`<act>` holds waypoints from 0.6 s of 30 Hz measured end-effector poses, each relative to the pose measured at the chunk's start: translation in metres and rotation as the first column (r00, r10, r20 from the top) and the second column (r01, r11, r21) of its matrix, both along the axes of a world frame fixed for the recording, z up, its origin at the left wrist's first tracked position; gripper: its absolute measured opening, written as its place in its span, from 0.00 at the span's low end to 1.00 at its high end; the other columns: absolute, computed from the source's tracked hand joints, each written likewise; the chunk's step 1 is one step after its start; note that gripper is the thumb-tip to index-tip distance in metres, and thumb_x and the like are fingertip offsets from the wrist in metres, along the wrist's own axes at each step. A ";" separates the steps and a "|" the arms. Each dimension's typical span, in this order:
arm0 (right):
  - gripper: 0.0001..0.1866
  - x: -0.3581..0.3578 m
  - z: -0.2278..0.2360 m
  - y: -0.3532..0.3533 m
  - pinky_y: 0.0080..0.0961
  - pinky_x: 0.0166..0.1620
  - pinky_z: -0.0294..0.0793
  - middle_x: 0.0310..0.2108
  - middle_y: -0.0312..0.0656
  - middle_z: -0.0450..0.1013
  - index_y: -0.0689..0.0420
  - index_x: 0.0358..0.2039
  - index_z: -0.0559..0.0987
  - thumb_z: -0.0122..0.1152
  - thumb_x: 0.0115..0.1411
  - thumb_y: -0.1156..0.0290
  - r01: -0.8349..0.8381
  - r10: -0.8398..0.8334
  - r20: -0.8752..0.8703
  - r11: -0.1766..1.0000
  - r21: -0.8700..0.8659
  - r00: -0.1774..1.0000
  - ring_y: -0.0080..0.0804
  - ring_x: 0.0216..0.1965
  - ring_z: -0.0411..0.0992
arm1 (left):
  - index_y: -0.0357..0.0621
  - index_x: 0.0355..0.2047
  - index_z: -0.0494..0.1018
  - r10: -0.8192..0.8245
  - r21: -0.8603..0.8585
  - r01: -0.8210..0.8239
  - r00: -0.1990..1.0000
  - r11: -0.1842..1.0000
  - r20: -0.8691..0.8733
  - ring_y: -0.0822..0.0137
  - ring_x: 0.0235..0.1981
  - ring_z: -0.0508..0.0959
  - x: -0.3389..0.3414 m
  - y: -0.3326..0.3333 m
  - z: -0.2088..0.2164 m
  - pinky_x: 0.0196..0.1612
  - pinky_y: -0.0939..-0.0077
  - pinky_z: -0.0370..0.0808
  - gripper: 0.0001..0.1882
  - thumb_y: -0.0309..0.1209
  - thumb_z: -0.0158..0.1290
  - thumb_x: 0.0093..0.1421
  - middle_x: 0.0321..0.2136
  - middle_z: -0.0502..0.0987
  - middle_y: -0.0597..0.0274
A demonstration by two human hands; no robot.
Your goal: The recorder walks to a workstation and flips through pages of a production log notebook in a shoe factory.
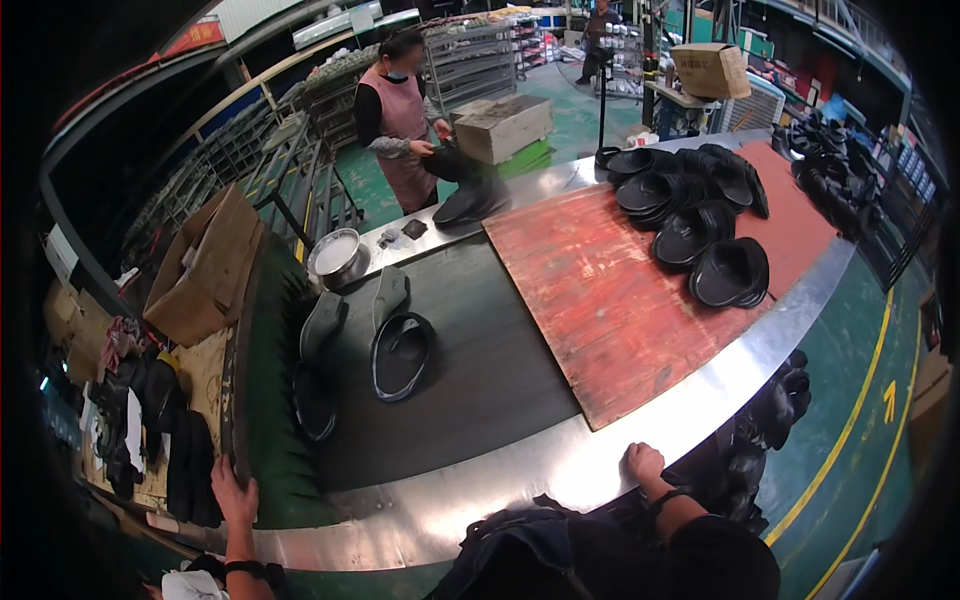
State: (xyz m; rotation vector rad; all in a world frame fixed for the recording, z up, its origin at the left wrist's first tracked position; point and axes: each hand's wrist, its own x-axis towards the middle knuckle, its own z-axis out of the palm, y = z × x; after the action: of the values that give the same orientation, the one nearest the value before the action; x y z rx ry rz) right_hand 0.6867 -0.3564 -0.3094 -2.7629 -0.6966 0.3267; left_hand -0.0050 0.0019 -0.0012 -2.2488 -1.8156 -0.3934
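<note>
My left hand (235, 491) rests, fingers stretched out, at the near left end of the conveyor, by its dark green curtain. It holds nothing. My right hand (644, 462) lies with curled fingers on the shiny metal edge (500, 500) of the worktable, and nothing shows in it. Between and beyond my hands, the dark belt (480, 380) carries two black slipper uppers (402, 355) and two grey soles (391, 294) near its left end. A red board (610, 310) lies over the belt's right part. Stacks of black slippers (728, 272) stand on the board's far right.
Across the table a person in a pink apron (408, 140) handles black footwear. A metal bowl (337, 252) of white stuff sits on the far edge. An open cardboard box (205, 265) stands at left. Black footwear (785, 400) is piled below the right edge.
</note>
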 end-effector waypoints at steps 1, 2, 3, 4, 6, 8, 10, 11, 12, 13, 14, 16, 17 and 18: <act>0.23 -0.001 0.004 0.001 0.48 0.41 0.77 0.27 0.58 0.78 0.60 0.28 0.83 0.46 0.62 0.56 0.000 0.000 -0.008 1.000 0.000 1.000 0.58 0.31 0.78 | 0.35 0.61 0.60 -0.017 0.009 0.017 1.000 1.000 0.004 0.43 0.61 0.62 -0.003 0.000 0.000 0.63 0.55 0.60 0.40 0.33 0.58 0.47 0.60 0.62 0.42; 0.23 -0.002 0.006 0.002 0.48 0.41 0.77 0.27 0.58 0.78 0.60 0.28 0.83 0.46 0.62 0.56 0.000 0.000 -0.016 1.000 -0.001 1.000 0.58 0.31 0.78 | 0.35 0.61 0.60 -0.013 0.010 0.013 1.000 1.000 0.004 0.43 0.61 0.62 -0.005 0.000 -0.001 0.63 0.55 0.60 0.40 0.33 0.58 0.47 0.60 0.62 0.42; 0.23 -0.001 0.005 0.003 0.48 0.41 0.77 0.27 0.58 0.78 0.60 0.28 0.83 0.46 0.62 0.56 -0.004 0.004 -0.014 1.000 0.001 1.000 0.58 0.31 0.78 | 0.35 0.61 0.60 -0.031 0.023 0.031 1.000 0.999 -0.001 0.42 0.61 0.62 -0.005 0.001 -0.002 0.63 0.55 0.60 0.40 0.33 0.58 0.47 0.60 0.62 0.42; 0.23 -0.001 0.004 0.001 0.48 0.41 0.77 0.27 0.57 0.78 0.60 0.28 0.83 0.46 0.62 0.56 0.002 -0.002 -0.010 1.000 -0.008 1.000 0.57 0.31 0.78 | 0.35 0.61 0.60 -0.049 0.035 0.049 0.999 0.998 -0.006 0.42 0.61 0.62 -0.005 0.001 -0.003 0.62 0.54 0.59 0.40 0.33 0.59 0.47 0.60 0.62 0.42; 0.23 -0.001 0.005 0.003 0.48 0.40 0.76 0.27 0.57 0.78 0.60 0.29 0.83 0.46 0.62 0.56 0.000 0.000 -0.005 1.000 -0.014 1.000 0.57 0.31 0.78 | 0.34 0.61 0.60 -0.039 0.026 0.039 0.999 0.999 0.001 0.42 0.61 0.62 -0.004 0.001 -0.001 0.62 0.54 0.59 0.40 0.33 0.59 0.47 0.60 0.62 0.42; 0.23 -0.003 0.013 0.006 0.48 0.41 0.76 0.27 0.57 0.78 0.61 0.29 0.83 0.46 0.62 0.56 0.022 -0.023 -0.018 0.999 -0.035 1.000 0.57 0.31 0.78 | 0.34 0.61 0.60 -0.026 0.017 0.026 1.000 1.000 0.008 0.42 0.61 0.62 0.000 -0.001 0.002 0.62 0.54 0.59 0.40 0.33 0.59 0.47 0.60 0.62 0.42; 0.23 -0.002 0.012 0.005 0.47 0.41 0.76 0.27 0.58 0.78 0.61 0.29 0.83 0.45 0.63 0.56 0.014 -0.015 -0.021 1.000 -0.028 1.000 0.56 0.31 0.78 | 0.34 0.61 0.60 -0.011 -0.006 0.011 1.000 1.000 0.024 0.42 0.61 0.61 0.004 -0.002 0.005 0.63 0.54 0.59 0.40 0.33 0.59 0.47 0.60 0.62 0.41; 0.23 -0.002 0.011 0.004 0.47 0.41 0.76 0.28 0.58 0.78 0.60 0.30 0.83 0.45 0.63 0.56 0.012 -0.012 -0.025 1.000 -0.021 1.000 0.56 0.32 0.78 | 0.34 0.61 0.60 -0.005 -0.006 0.006 1.000 1.000 0.024 0.42 0.61 0.61 0.004 -0.003 0.005 0.63 0.54 0.59 0.40 0.33 0.59 0.47 0.60 0.62 0.41; 0.23 -0.002 0.012 0.005 0.47 0.41 0.76 0.28 0.58 0.78 0.60 0.30 0.83 0.45 0.63 0.56 0.008 -0.008 -0.025 1.000 -0.019 1.000 0.56 0.32 0.78 | 0.34 0.61 0.60 -0.007 -0.004 0.007 1.000 1.000 0.025 0.42 0.61 0.61 0.004 -0.002 0.005 0.63 0.54 0.59 0.40 0.33 0.59 0.47 0.60 0.62 0.42; 0.23 -0.003 0.014 0.005 0.47 0.42 0.76 0.28 0.58 0.78 0.61 0.30 0.83 0.45 0.63 0.56 0.018 -0.019 -0.026 0.999 -0.036 0.999 0.56 0.32 0.78 | 0.34 0.61 0.60 -0.009 -0.003 0.009 1.000 1.000 0.025 0.42 0.61 0.61 0.004 -0.003 0.005 0.63 0.54 0.59 0.40 0.33 0.59 0.47 0.60 0.62 0.42; 0.24 -0.003 0.015 0.005 0.47 0.42 0.76 0.28 0.58 0.78 0.61 0.30 0.83 0.45 0.63 0.55 0.029 -0.031 -0.027 0.998 -0.053 0.999 0.56 0.32 0.78 | 0.34 0.61 0.60 -0.005 -0.002 0.006 1.000 1.000 0.026 0.42 0.61 0.61 0.003 -0.004 0.005 0.63 0.54 0.59 0.40 0.33 0.59 0.47 0.60 0.62 0.42; 0.24 -0.002 0.011 0.002 0.47 0.42 0.76 0.28 0.58 0.78 0.61 0.30 0.83 0.45 0.63 0.55 0.022 -0.024 -0.022 0.998 -0.054 0.999 0.56 0.32 0.78 | 0.34 0.61 0.60 -0.001 -0.008 0.001 1.000 1.000 0.021 0.43 0.61 0.61 0.003 -0.003 0.004 0.63 0.55 0.59 0.40 0.33 0.60 0.46 0.59 0.63 0.42; 0.24 -0.002 0.009 0.000 0.47 0.42 0.76 0.28 0.58 0.78 0.61 0.30 0.83 0.45 0.63 0.55 0.018 -0.019 -0.017 0.998 -0.056 1.000 0.56 0.32 0.78 | 0.34 0.61 0.60 0.000 -0.009 0.000 1.000 1.000 0.021 0.43 0.61 0.61 0.004 -0.003 0.003 0.63 0.55 0.59 0.40 0.33 0.60 0.46 0.59 0.63 0.42; 0.24 -0.002 0.010 0.001 0.47 0.42 0.76 0.28 0.58 0.78 0.61 0.30 0.83 0.45 0.63 0.55 0.017 -0.018 -0.017 0.998 -0.056 1.000 0.56 0.32 0.78 | 0.34 0.61 0.60 0.003 -0.011 -0.002 1.000 1.000 0.019 0.43 0.61 0.62 0.004 -0.002 0.003 0.63 0.55 0.59 0.40 0.33 0.60 0.46 0.59 0.63 0.42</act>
State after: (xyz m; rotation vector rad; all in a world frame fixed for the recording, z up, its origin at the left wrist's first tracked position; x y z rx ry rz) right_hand 0.6844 -0.3552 -0.2996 -2.8137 -0.6685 0.3714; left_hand -0.0007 -0.0001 0.0019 -2.2576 -1.8341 -0.4061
